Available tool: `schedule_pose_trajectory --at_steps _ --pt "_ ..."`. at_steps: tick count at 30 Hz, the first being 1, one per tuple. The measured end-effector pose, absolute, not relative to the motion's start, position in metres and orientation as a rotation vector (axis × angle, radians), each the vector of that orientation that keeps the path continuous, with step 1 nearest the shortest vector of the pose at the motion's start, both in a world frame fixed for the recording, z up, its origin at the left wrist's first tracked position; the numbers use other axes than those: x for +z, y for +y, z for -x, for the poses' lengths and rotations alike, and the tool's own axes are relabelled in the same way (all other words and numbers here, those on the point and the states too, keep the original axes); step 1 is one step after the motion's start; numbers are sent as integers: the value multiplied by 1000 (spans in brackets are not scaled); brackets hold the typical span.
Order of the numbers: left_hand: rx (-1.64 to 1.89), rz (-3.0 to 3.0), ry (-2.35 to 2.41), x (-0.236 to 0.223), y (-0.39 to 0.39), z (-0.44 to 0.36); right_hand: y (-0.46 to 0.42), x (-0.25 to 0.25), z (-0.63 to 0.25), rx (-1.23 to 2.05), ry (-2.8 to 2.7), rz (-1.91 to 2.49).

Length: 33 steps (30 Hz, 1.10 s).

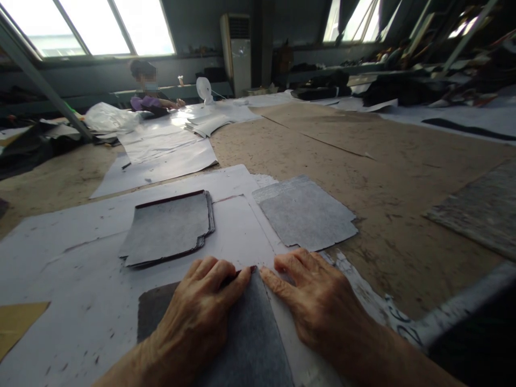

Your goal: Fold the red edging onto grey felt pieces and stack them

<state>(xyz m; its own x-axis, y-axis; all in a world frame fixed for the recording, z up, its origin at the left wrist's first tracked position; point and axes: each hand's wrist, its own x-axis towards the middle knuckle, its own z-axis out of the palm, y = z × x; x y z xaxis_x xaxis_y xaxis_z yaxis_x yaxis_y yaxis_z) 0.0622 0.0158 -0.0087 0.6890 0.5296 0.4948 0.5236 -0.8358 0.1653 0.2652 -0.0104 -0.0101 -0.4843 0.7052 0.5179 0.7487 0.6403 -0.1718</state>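
Observation:
Under my hands lies a grey sheet piece (253,333) with a dark red strip along its far edge. My left hand (201,301) is closed over that edge, fingers curled and thumb pressing near the corner. My right hand (322,301) rests just right of the corner, fingers bent and thumb apart from them, with nothing visible between. Beyond my left hand sits a stack of similar grey pieces (169,226) with dark edges. Another grey piece (306,212) lies flat past my right hand. A darker part (155,309) shows left of my left hand.
White paper (97,279) covers the near table, over a brown board (346,199). A tan card piece (20,322) lies at the left. A rough grey slab (479,204) is at the right. Across the table sits a person (149,99) near a small white fan (205,88).

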Motion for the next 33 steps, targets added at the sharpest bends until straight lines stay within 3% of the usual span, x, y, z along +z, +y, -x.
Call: schedule_pose_trajectory --at_steps 6,16,21,33 --pt "806 -2895 901 -9 14 -63 -6 -6 -264 -19 -2244 1189" --pt "776 -2919 990 -4 12 -66 -7 -6 -254 -195 -2365 1125" --pt "921 -2963 1129 -2 12 -55 -9 -8 -255 -219 -2355 1123" --pt "773 -2948 797 -1 18 -10 -6 -3 -248 -445 -2508 826"
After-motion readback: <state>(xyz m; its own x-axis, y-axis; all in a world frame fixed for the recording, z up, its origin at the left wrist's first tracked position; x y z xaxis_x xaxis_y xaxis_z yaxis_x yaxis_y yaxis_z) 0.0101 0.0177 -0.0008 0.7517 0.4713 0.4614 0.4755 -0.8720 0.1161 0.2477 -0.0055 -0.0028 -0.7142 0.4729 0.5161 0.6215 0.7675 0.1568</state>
